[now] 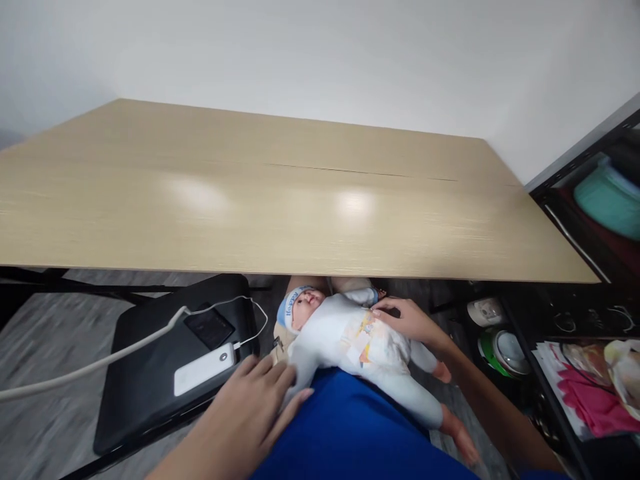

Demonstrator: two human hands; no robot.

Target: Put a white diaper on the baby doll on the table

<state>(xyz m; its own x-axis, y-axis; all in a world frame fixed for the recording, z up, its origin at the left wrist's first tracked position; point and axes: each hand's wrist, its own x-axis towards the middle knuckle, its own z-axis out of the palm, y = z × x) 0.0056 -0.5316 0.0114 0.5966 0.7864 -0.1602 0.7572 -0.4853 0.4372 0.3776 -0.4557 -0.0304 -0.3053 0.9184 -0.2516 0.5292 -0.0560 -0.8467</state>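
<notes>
A baby doll [325, 327] in a white outfit and a blue-and-white cap [294, 305] lies on its back across my lap, under the table's front edge. Its head points left and its feet point right. Around its middle, over the clothes, sits a diaper [395, 343] with a yellow-orange printed front. My right hand [413, 321] rests its outstretched fingers on the diaper's upper edge at the doll's far side. By the doll's near arm is my left hand [260, 400], slightly blurred, fingers apart; whether it touches the sleeve I cannot tell.
A wooden table [280, 220] spans the view ahead. On a black stool [130, 373] at left are a white power bank [205, 370] with a cable and a dark phone [209, 327]. Shelves at right hold a pink cloth [595, 400], containers and a teal object [610, 197].
</notes>
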